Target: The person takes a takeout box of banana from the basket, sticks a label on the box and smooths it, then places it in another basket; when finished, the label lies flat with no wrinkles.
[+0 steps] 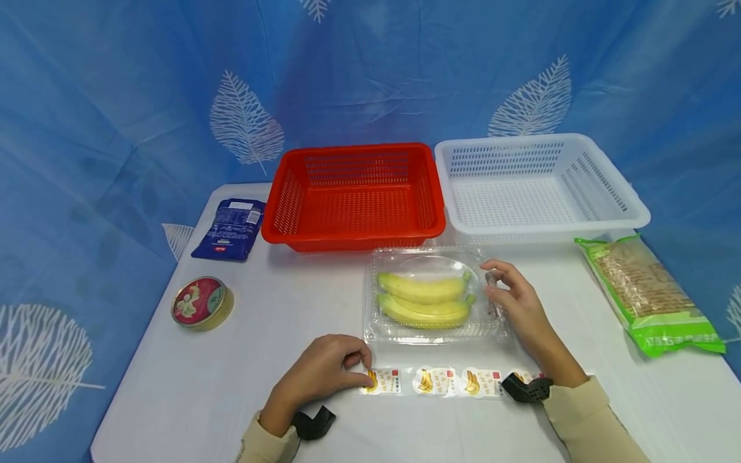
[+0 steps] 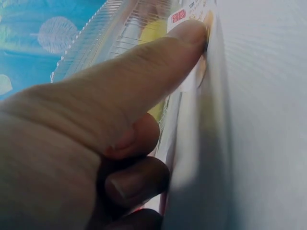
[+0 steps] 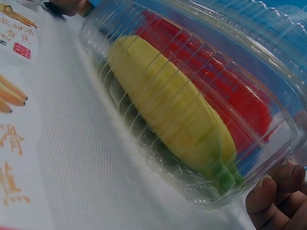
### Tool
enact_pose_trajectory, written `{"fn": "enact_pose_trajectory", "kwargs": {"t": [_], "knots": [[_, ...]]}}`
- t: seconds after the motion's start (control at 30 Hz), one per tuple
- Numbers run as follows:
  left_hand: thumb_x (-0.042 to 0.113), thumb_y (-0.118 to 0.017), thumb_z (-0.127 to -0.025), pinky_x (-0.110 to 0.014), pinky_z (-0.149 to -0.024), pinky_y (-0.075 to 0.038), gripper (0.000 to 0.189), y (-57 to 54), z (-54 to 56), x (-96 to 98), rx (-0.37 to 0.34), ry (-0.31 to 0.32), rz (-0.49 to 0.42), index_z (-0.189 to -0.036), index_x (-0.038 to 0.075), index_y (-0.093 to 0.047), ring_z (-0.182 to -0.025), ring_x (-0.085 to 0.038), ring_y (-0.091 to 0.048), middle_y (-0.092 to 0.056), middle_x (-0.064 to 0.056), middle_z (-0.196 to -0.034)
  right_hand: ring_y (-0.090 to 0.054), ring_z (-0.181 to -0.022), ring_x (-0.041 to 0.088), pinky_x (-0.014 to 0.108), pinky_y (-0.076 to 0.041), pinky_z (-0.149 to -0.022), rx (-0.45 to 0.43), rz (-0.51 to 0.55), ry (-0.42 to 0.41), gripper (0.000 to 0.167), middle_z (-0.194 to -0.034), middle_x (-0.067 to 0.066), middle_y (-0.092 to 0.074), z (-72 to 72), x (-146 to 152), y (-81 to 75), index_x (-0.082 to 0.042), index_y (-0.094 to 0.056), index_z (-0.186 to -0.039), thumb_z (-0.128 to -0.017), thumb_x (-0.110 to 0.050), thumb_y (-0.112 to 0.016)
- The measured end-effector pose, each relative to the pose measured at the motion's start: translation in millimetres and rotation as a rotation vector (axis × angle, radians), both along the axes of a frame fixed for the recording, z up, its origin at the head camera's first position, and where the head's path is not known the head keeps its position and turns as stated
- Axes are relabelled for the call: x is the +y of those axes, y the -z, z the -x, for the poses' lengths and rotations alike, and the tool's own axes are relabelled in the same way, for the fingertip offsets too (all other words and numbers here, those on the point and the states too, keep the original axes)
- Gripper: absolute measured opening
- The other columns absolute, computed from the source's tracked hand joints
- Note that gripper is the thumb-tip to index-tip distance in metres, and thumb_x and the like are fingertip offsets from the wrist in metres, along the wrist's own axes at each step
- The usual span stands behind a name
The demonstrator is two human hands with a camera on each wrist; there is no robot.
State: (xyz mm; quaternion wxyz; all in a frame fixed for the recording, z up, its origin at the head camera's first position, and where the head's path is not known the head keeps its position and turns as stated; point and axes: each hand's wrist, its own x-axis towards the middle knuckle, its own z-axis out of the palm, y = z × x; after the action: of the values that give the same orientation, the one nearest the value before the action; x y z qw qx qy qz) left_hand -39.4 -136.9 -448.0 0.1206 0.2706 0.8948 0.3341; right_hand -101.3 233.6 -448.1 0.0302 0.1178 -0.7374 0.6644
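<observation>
A clear plastic clamshell box (image 1: 384, 257) lies on the table with yellow-green bananas (image 1: 425, 308) inside. My right hand (image 1: 515, 299) holds its right edge between thumb and fingers; in the right wrist view, fingertips (image 3: 264, 189) touch the rim near the banana stems. In front of the box runs a strip of banana stickers (image 1: 434, 381) with printed writing. My left hand (image 1: 327, 370) rests at the strip's left end. Its straight thumb presses on the leftmost sticker (image 2: 184, 17), while the other fingers bend beneath it, apart from the thumb tip.
Behind the box stand a red basket (image 1: 353, 243) and a white basket (image 1: 538, 228). To the left lie a dark blue pouch (image 1: 228, 231) and a round red-lidded tin (image 1: 201, 302). On the right is a green-edged food bag (image 1: 654, 292). A blue leaf-print cloth (image 1: 370, 71) hangs behind.
</observation>
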Motion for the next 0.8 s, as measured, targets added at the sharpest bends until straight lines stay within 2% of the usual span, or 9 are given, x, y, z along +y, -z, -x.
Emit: {"fn": "enact_pose_trajectory", "kwargs": {"t": [0.2,0.4,0.63,0.8], "knots": [[0.029,-0.087,-0.083,-0.021,-0.059,-0.033,0.022,2.4,-1.4,-0.5,0.019,0.005,-0.042,-0.082,0.031,-0.065,-0.062,0.002,-0.039,-0.041,0.015,-0.065,-0.057,-0.068,0.013,0.021,-0.048,-0.056,0.001,0.001,-0.001,0.034,-0.111,0.013,-0.05,-0.6,0.5,2.3,0.001,-0.053,-0.134,-0.101,0.004,-0.054],[0.028,-0.082,-0.089,-0.02,-0.059,-0.034,0.019,2.0,-2.3,-0.5,0.055,0.012,-0.069,-0.084,0.032,-0.063,-0.063,0.002,-0.041,-0.041,0.017,-0.068,-0.056,-0.065,0.013,0.022,-0.048,-0.055,-0.001,0.002,0.003,0.034,-0.11,0.02,-0.048,0.0,1.0,4.0,0.002,-0.052,-0.135,-0.101,0.004,-0.054],[0.032,-0.071,-0.098,-0.02,-0.059,-0.036,0.015,0.5,-2.5,-1.4,0.03,0.008,-0.078,-0.091,0.028,-0.058,-0.065,0.002,-0.043,-0.043,0.018,-0.071,-0.054,-0.064,0.009,0.022,-0.047,-0.054,-0.002,0.014,0.004,0.035,-0.109,0.024,-0.046,-0.4,1.1,4.0,0.002,-0.052,-0.135,-0.101,0.005,-0.053],[0.034,-0.063,-0.103,-0.021,-0.059,-0.039,0.012,-0.7,-1.2,-3.0,0.008,-0.037,-0.064,-0.097,0.026,-0.055,-0.066,0.0,-0.045,-0.046,0.017,-0.073,-0.053,-0.064,0.008,0.021,-0.047,-0.055,-0.004,-0.007,0.01,0.035,-0.109,0.025,-0.046,0.0,0.1,3.3,0.002,-0.052,-0.135,-0.1,0.005,-0.053]]}}
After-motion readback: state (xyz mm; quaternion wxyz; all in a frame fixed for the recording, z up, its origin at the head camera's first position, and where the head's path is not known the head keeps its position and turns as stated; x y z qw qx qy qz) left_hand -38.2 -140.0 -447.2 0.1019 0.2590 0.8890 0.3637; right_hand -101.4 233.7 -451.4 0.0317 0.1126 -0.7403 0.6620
